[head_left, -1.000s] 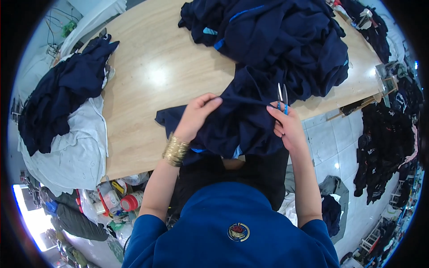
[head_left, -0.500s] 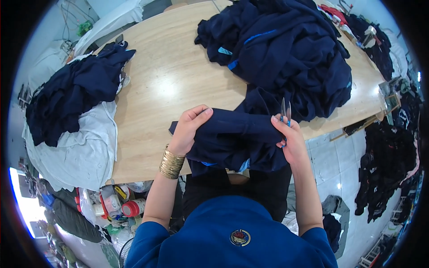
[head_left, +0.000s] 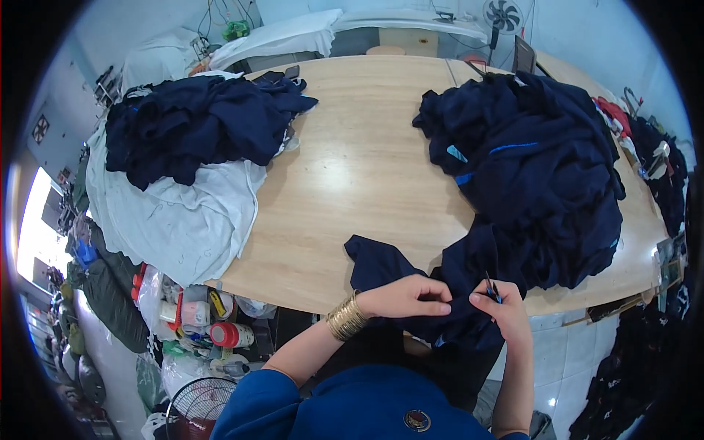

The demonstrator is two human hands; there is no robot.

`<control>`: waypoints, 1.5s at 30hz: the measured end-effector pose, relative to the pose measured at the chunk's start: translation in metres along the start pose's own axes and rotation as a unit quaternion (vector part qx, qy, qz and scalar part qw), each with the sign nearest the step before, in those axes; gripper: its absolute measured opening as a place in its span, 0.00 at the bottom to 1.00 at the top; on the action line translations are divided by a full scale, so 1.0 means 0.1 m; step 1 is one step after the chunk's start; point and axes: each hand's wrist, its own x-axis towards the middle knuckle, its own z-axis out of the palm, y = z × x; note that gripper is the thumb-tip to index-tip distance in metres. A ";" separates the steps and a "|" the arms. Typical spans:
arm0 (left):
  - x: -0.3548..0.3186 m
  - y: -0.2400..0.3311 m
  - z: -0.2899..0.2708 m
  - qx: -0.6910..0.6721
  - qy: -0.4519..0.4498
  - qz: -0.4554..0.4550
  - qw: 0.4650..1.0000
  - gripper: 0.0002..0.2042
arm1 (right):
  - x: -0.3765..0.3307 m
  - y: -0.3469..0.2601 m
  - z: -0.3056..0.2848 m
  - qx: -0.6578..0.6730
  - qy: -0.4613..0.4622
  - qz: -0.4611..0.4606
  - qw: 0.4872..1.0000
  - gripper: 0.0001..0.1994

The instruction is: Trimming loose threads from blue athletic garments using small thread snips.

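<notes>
A navy garment lies over the near table edge and hangs toward my lap, under both hands. My left hand, with gold bangles at the wrist, is over this cloth, its fingers curled and thumb close to the index finger; whatever is between the tips is too small to make out. Just right of it, my right hand holds small scissors with blue handles, blades pointing up and away from me. The right thumb presses near the cloth's edge. Some of the cloth is hidden beneath the hands.
A large heap of navy garments covers the table's right side. Another navy pile lies on white cloth at the left. Bare wooden tabletop shows between them. Below the left edge are jars, bags and a fan.
The view has tilted up and turned left. My hands have come closer together; the left has let go of the stretched cloth edge, and the garment now hangs looser. The scissors stay in my right hand.
</notes>
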 end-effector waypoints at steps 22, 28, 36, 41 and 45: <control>0.15 -0.28 0.50 -0.239 0.183 -0.048 0.953 0.10 | -0.23 0.28 0.43 -0.324 0.296 -0.251 0.863 0.11; 0.13 -0.33 0.48 -0.251 0.181 -0.044 0.950 0.10 | -0.23 0.26 0.47 -0.353 0.289 -0.262 0.850 0.09; -0.22 -0.61 0.10 -0.081 0.390 -0.011 0.917 0.11 | 0.09 0.38 0.27 -0.308 0.316 -0.174 0.880 0.04; -0.77 -0.86 -0.32 -0.061 0.521 -0.013 0.851 0.10 | 0.40 0.84 0.13 -0.356 0.340 -0.129 0.861 0.05; -1.25 -1.01 -0.64 0.194 0.578 -0.088 0.788 0.08 | 0.61 1.26 0.16 -0.446 0.306 -0.115 0.833 0.11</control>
